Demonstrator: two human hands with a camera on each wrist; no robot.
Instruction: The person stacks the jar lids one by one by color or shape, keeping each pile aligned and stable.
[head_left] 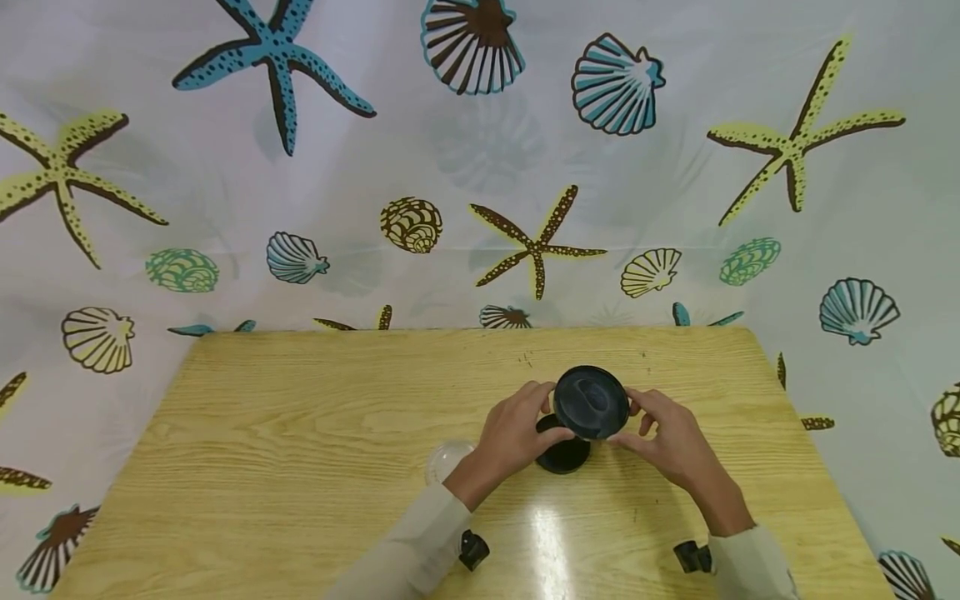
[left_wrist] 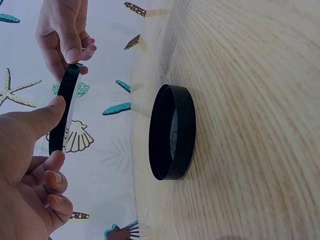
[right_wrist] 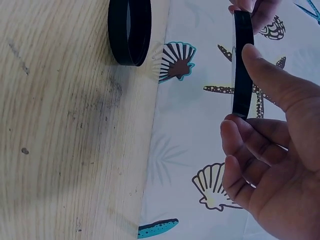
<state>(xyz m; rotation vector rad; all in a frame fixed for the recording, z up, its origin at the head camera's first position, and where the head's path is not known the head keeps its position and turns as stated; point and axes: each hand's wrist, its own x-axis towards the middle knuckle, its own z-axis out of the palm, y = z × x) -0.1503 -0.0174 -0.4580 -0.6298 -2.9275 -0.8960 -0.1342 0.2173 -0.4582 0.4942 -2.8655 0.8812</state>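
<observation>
Both hands hold a thin round black lid (head_left: 592, 403) at its edges, raised above the table. At its left edge, my left hand (head_left: 516, 427) pinches the rim between thumb and fingers. My right hand (head_left: 670, 439) pinches the opposite edge, thumb on the near side. In the left wrist view the lid (left_wrist: 64, 111) appears edge-on, with a shiny face toward the table. Below it a shallow round black dish (left_wrist: 183, 134) rests on the wood, its raised wall showing. From the head view, the lid and left hand partly cover this dish (head_left: 566, 458).
A clear round piece (head_left: 442, 458) lies on the wooden table (head_left: 300, 417), partly hidden behind the left wrist. Small black devices (head_left: 472, 550) sit at both wrists. Behind the table hangs a white cloth (head_left: 337, 183) printed with shells and starfish.
</observation>
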